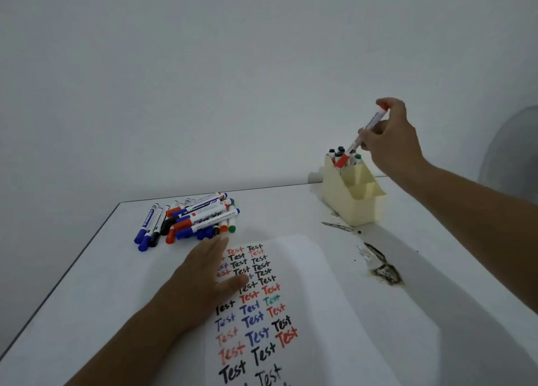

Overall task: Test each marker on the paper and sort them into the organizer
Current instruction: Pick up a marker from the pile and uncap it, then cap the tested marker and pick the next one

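**Red marker heading into the organizer**

The right hand (391,136) is up over the cream organizer (353,195) at the counter's (87,283) far right edge, fingers (367,135) clamped round a red marker (365,133), which is tilted cap-down with its red cap right at the back compartment's mouth. That back compartment is already crowded: black-, red- and green-capped markers stand in it, while the two front compartments look empty from here. To do this well, I'd say steer the cap into a gap between the standing markers, straighten the barrel upright, then let go low so nothing topples. The left hand (203,280) lies flat, fingers straight, pinning the paper (305,298) near the counter's front edge, its columns of "Test" in black, red, blue and green. The untested pile of markers (189,219) waits near the far left corner. Dark scuffs mar the counter beside the organizer.
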`<state>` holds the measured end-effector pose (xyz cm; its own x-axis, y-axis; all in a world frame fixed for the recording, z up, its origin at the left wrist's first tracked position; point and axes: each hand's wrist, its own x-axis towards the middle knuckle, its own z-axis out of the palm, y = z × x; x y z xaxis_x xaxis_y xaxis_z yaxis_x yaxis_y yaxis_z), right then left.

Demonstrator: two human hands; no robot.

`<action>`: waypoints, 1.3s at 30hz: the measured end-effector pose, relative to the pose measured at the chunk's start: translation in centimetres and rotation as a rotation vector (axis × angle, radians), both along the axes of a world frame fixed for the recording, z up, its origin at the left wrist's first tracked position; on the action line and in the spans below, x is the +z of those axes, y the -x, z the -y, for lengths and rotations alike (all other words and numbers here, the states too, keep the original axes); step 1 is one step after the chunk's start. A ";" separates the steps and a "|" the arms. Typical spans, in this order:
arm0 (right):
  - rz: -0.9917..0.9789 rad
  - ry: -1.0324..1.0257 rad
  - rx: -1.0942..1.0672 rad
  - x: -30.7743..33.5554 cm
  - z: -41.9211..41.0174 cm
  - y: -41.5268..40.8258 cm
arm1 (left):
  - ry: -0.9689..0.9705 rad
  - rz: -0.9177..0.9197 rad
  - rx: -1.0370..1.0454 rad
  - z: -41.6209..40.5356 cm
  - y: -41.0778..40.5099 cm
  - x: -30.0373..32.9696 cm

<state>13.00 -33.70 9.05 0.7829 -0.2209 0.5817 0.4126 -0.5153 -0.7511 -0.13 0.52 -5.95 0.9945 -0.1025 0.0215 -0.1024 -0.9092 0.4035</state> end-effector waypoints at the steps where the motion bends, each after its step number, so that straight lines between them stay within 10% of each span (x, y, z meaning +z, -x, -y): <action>1: 0.002 0.044 -0.031 0.5 0.7 -0.8 | -0.021 -0.011 -0.003 0.0 -0.1 -0.1; 19: -0.342 0.448 0.010 -5.7 1.3 -6.0 | -0.128 -0.068 -0.011 -0.8 -1.5 -1.0; 28: 0.062 0.802 -0.169 -4.2 -1.7 -5.6 | -0.071 -0.084 0.006 0.3 -0.9 0.1; 32: 0.207 1.045 -0.035 -3.8 -7.0 -5.1 | -0.052 -0.081 0.011 0.2 -0.8 0.1; 39: -0.091 1.169 0.314 -7.3 -15.9 -4.5 | -0.049 -0.088 0.015 0.0 -0.7 0.1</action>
<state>17.54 -17.84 1.71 0.7566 0.6068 0.2438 0.6110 -0.7888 0.0673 0.58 0.48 -5.84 0.9938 -0.0864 -0.0707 -0.0548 -0.9292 0.3656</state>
